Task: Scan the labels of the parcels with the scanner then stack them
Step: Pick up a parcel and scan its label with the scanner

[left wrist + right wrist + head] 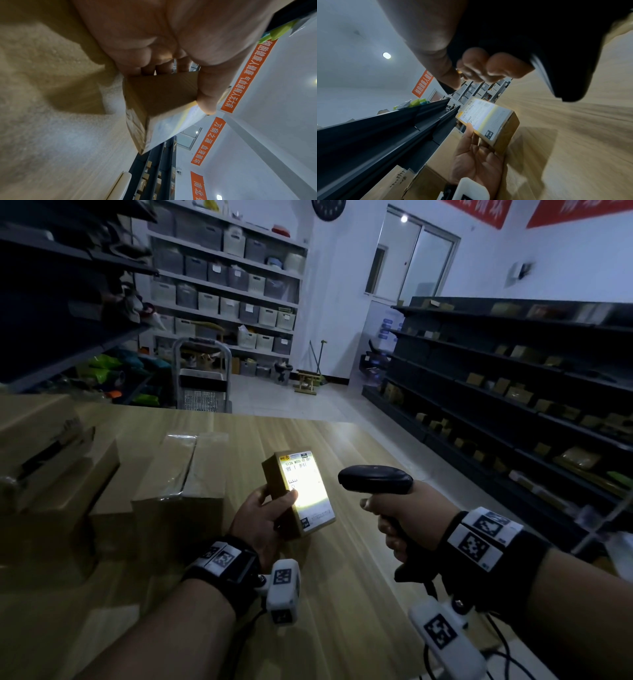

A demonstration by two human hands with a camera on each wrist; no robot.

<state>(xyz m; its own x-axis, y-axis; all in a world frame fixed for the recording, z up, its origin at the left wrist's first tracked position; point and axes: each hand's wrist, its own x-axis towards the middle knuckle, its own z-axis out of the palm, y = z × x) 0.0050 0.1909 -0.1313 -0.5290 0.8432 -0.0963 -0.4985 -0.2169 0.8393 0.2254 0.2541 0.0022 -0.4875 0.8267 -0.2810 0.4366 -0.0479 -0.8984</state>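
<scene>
My left hand [265, 515] grips a small brown parcel [275, 477] above the wooden table [342, 559], thumb on its white label [308, 487]. The label faces up and glows brightly in the scanner's light. My right hand [407, 515] grips the black handheld scanner [375, 479], whose head points left at the label from a short distance. In the left wrist view the parcel [161, 93] sits between the fingers and the thumb. The right wrist view shows the lit label [481, 115] below the scanner [522, 47].
Several larger cardboard boxes [178, 474] lie on the table's left side. Dark shelves [513, 392] with small parcels run along the right. A trolley [202, 378] stands beyond the table's far edge. The scanner's cable [500, 642] trails at lower right.
</scene>
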